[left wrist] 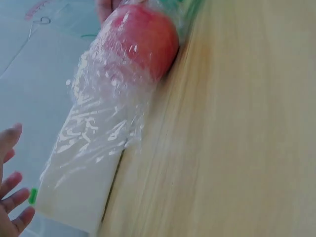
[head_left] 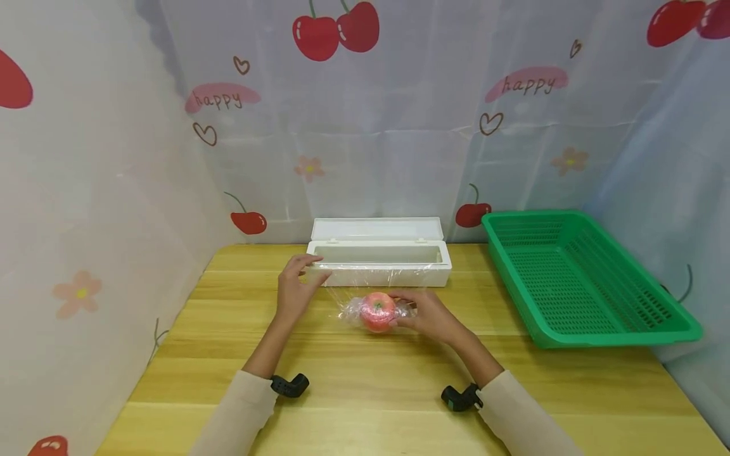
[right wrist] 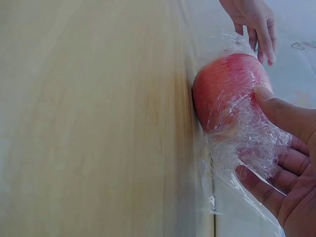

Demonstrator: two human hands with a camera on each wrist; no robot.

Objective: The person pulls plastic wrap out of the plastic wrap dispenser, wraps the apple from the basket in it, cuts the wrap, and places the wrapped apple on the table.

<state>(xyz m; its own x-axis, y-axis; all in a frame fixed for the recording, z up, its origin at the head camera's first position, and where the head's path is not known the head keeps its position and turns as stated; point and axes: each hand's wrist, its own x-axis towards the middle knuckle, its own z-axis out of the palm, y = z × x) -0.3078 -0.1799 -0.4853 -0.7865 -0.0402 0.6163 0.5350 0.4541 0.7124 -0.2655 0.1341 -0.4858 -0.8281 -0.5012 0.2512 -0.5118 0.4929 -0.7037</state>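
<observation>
Cherry-print curtain [head_left: 399, 158] behind a wood-grain table [head_left: 365, 392], and on my feed an apple [head_left: 377, 311] wrapped in clear film [head_left: 352, 310] sits before a white box [head_left: 388, 277].
I see the film bunched on both sides of the apple, with more spreading toward the box; the right hand [head_left: 430, 315] grasps the apple's right side, thumb against it, fingers curled at the film. The left hand [head_left: 294, 291] is released, fingers apart, near the box's front left corner. Behind the apple, the box has its lid [head_left: 377, 228] raised; off to my right sits a green basket [head_left: 576, 285].
</observation>
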